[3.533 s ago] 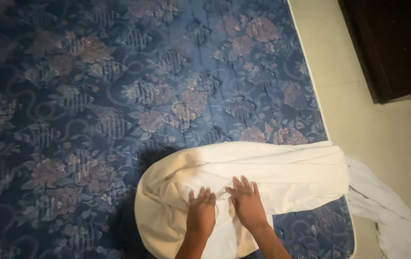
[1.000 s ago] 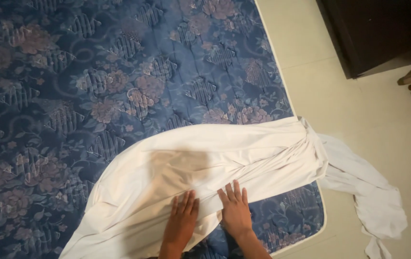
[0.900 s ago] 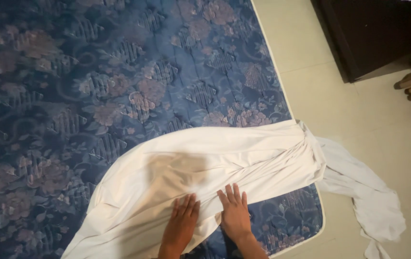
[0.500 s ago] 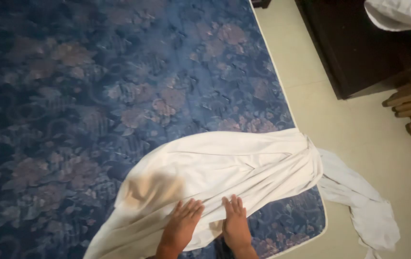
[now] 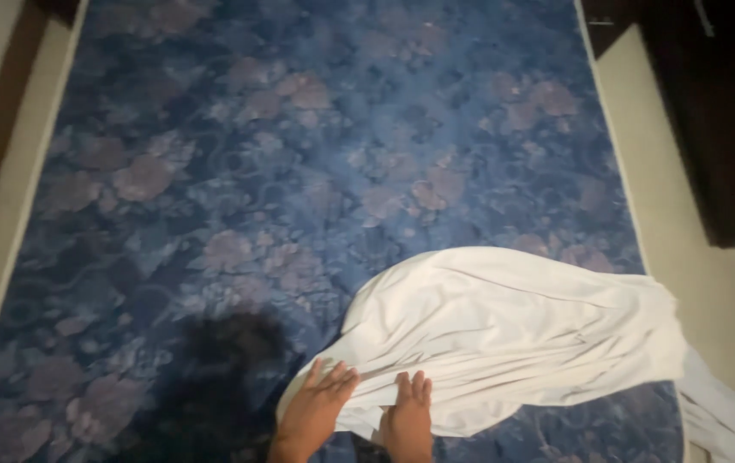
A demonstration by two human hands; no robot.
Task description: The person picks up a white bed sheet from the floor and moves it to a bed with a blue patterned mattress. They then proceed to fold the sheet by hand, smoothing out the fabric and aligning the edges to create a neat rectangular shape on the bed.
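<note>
Since a moment ago the white sheet (image 5: 504, 334) bunched rightward; both flat, open hands, left hand (image 5: 320, 405) and right hand (image 5: 408, 413), press its near edge, gripping nothing, cloth running up-right across the blue mattress (image 5: 256, 171).

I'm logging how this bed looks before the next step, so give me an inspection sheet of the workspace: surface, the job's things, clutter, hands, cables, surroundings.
Surface: blue floral mattress, bare except at its near right corner.
Job's things: white sheet, rumpled over the near right part of the mattress, one end trailing over the right edge toward the floor.
Clutter: nothing seen.
Hands: left hand and right hand both flat on the sheet's near edge, fingers spread.
Cables: nothing seen.
Surroundings: pale floor at right, dark furniture at upper right, pale strip along the left edge.
</note>
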